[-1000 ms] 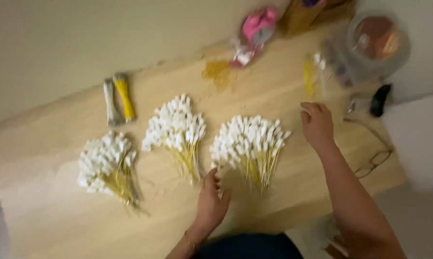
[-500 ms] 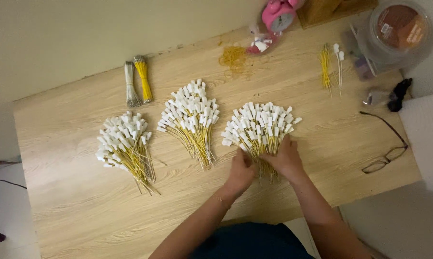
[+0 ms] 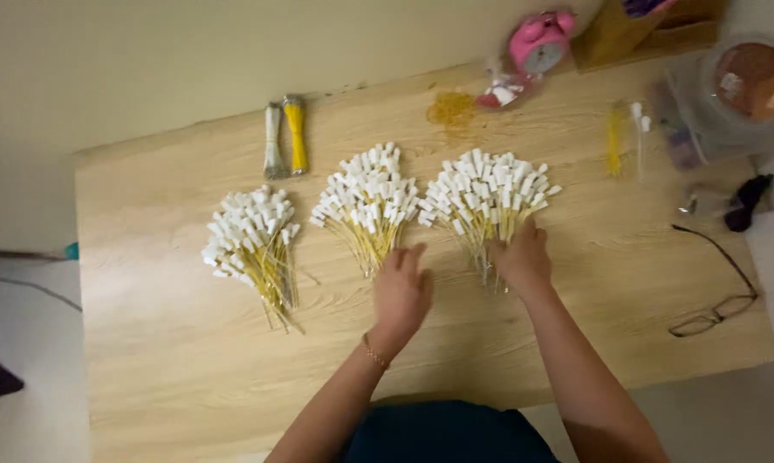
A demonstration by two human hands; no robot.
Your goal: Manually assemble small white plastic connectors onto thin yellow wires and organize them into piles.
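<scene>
Three fanned bunches of yellow ties with white tags lie on the wooden table (image 3: 181,369): a left bunch (image 3: 252,236), a middle bunch (image 3: 368,197) and a right bunch (image 3: 490,193). My right hand (image 3: 521,257) presses on the stems of the right bunch, fingers curled over them. My left hand (image 3: 402,291) rests flat with fingers apart just below the stems of the middle bunch, touching their lower ends.
Two bound bundles, one white and one yellow (image 3: 286,137), lie at the back left. A pink alarm clock (image 3: 540,39), a clear round container (image 3: 738,90), loose yellow ties (image 3: 617,137), black glasses (image 3: 723,287) and a cardboard box (image 3: 636,30) sit on the right side.
My left hand has left the right bunch and moved left to the middle bunch's stems. My right hand stays on the right bunch.
</scene>
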